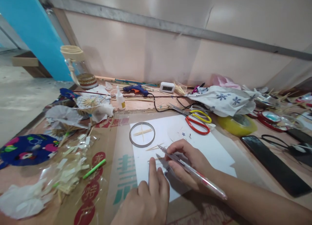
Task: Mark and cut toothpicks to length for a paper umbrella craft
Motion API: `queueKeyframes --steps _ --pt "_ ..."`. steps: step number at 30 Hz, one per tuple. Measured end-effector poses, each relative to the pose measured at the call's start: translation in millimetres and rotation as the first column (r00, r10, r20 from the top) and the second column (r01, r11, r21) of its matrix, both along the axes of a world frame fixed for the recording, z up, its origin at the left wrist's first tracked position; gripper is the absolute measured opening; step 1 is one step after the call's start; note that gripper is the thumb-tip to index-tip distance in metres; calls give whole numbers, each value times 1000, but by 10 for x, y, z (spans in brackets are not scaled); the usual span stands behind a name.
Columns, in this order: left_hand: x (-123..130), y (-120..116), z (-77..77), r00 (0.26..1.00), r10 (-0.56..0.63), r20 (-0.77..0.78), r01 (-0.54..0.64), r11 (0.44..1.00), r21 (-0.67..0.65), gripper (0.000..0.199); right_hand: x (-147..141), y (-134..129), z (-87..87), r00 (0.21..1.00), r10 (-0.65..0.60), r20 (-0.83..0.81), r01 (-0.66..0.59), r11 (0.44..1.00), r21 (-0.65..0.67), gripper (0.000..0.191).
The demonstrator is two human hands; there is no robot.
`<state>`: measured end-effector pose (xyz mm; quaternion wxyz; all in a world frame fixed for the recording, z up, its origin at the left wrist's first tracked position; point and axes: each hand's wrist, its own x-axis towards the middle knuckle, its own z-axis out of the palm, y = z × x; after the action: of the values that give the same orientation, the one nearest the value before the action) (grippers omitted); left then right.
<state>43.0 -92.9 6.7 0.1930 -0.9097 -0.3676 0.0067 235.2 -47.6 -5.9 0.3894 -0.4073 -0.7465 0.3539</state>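
In my right hand [187, 160] is a clear pen [198, 174], held slantwise with its tip up and to the left over a white sheet of paper [209, 150]. My left hand [151, 199] rests on the lower left of the sheet, its index finger stretched out against a toothpick [159, 159]. Several loose toothpicks [154, 147] lie just above my fingertips. Farther up, a thin grey ring [130, 140] lies flat around several crossed toothpicks [142, 132]. Part of the paper is hidden under both hands.
Scissors [197, 129] with red and yellow handles lie above the paper. To the right are yellow tape [235, 134] and a black phone [275, 166]. Small paper umbrellas [64, 117] and a green tube [94, 168] lie left. Behind stand a glue bottle [120, 99] and blue glue gun [136, 89].
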Motion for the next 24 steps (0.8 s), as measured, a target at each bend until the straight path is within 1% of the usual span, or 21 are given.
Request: queueKeyframes --steps 2,6,9,11,16,19,24 --pt "2 -3 -7 1000 -2 0 2 1000 4 32 6 4 7 1000 -17 22 16 1000 27 23" --pt "6 -11 -7 1000 1 -1 -1 1000 18 32 18 4 -2 998 -2 65 3 1000 -6 20" --pt "6 -17 21 1000 -3 -9 3 1000 21 33 18 -9 -2 997 -25 66 25 1000 11 16" --pt "9 -20 46 1000 -6 -20 6 1000 9 35 19 -20 1 997 -34 68 35 999 -15 12" --pt "33 -35 92 999 28 -29 -30 997 -75 38 31 -25 18 994 -51 94 64 989 -134 5" --pt "55 -42 107 998 45 -40 -49 994 -101 39 44 -18 27 993 -33 115 51 986 -156 7" --pt "78 -43 102 998 56 -36 -60 993 -99 35 61 -14 9 989 -42 140 64 985 -158 8"
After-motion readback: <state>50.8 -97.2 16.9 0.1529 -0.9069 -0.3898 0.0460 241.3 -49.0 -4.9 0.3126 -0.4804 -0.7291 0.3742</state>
